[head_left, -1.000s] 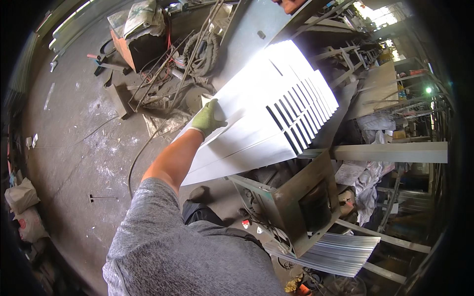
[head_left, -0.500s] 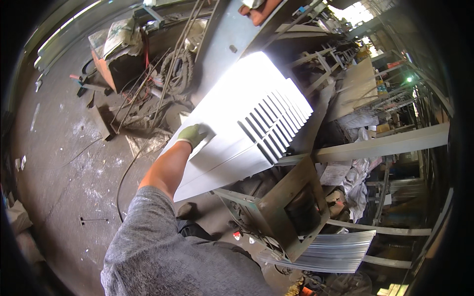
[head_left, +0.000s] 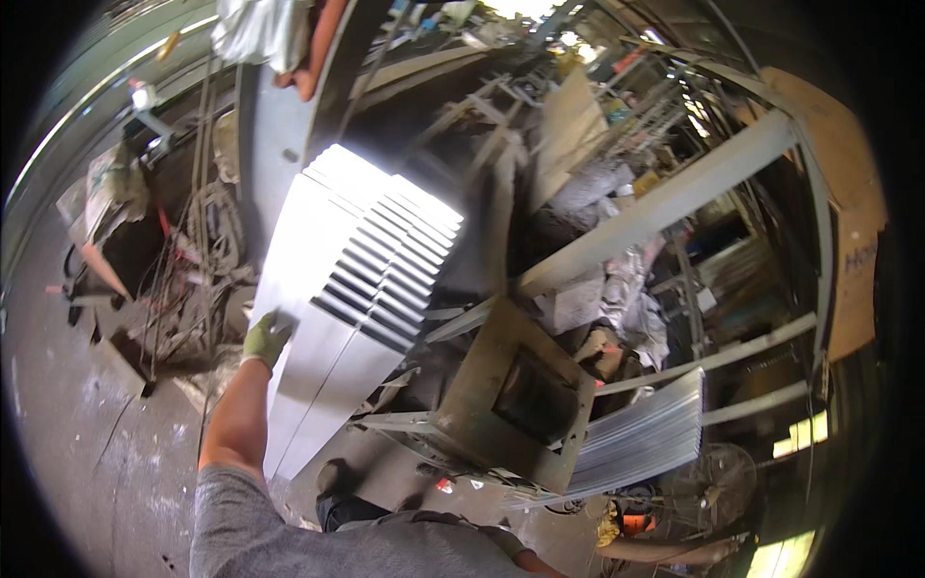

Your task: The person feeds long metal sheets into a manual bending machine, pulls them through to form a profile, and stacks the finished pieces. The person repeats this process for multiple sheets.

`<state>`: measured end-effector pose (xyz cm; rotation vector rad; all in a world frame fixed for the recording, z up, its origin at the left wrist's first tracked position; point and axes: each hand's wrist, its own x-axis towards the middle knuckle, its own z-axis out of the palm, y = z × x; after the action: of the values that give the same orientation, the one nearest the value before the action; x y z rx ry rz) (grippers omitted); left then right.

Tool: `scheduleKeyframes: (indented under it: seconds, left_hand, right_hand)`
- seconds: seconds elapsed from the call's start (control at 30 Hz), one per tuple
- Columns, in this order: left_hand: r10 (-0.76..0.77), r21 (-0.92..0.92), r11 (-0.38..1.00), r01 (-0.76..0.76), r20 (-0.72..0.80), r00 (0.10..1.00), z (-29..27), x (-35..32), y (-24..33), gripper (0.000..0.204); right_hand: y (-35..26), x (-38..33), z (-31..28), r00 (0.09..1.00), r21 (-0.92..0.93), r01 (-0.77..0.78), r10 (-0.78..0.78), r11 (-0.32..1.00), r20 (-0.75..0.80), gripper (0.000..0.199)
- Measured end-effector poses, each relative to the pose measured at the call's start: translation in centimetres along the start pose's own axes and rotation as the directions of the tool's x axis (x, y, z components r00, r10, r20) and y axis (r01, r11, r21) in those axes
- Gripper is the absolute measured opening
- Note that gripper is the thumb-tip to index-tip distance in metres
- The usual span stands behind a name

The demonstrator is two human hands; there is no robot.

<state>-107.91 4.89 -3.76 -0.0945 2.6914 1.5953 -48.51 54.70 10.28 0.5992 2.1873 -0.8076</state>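
Left hand (head_left: 267,339) touching left edge of stacked white panels (head_left: 318,289).
Fingers slightly bent, grip unclear; right hand (head_left: 503,541) well apart, mostly hidden, state unclear.

This is a workshop, apparently one for metal fabrication, with the clutter of a scrap store. The bare grey floor (head_left: 125,482) at left is stained and smeared with pale marks. In the middle lies a stack of bright folded metal panels (head_left: 299,270), and to its right stands a rough metal frame (head_left: 472,376) with a dark square opening. Farther right are ribbed metal sheets (head_left: 641,433) and a long pale beam (head_left: 665,207) slanting across the scene. Left of the panels, a worn sack (head_left: 116,183) and a coiled hose (head_left: 224,231) sit among tangled rods and scraps. At the far side, more bars and a flat tan board (head_left: 568,140) crowd together under glaring daylight.
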Motion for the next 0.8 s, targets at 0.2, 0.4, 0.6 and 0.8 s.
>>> scheduleKeyframes:
  seconds: [0.2, 0.4, 0.6, 0.8]
  left_hand:
    - [-0.214, -0.132, 0.975, 0.18, -0.325, 0.921, -2.4, -5.7, -11.4, 0.059]
    - [-0.514, 0.374, 0.823, 0.428, 0.17, 0.841, -6.9, -21.8, -19.8, 0.061]
    - [-0.676, 0.624, 0.726, 0.288, 0.57, 0.467, -0.1, -36.8, -15.1, 0.053]
    - [-0.604, 0.609, 0.772, 0.182, 0.614, 0.508, 7.0, -40.8, -10.3, 0.048]
  right_hand:
    - [2.8, -1.0, -0.4, 1.0, 0.038, -0.004, 0.004, 0.999, -0.01, 0.037]
    - [12.1, -1.0, 3.4, 0.999, -0.183, 0.001, -0.01, 0.983, -0.049, 0.041]
    - [19.2, -3.8, 2.5, 0.855, 0.171, -0.457, 0.484, 0.873, -0.187, 0.062]
    - [25.0, -6.3, -2.0, 0.591, 0.521, -0.452, 0.68, 0.724, -0.433, 0.081]
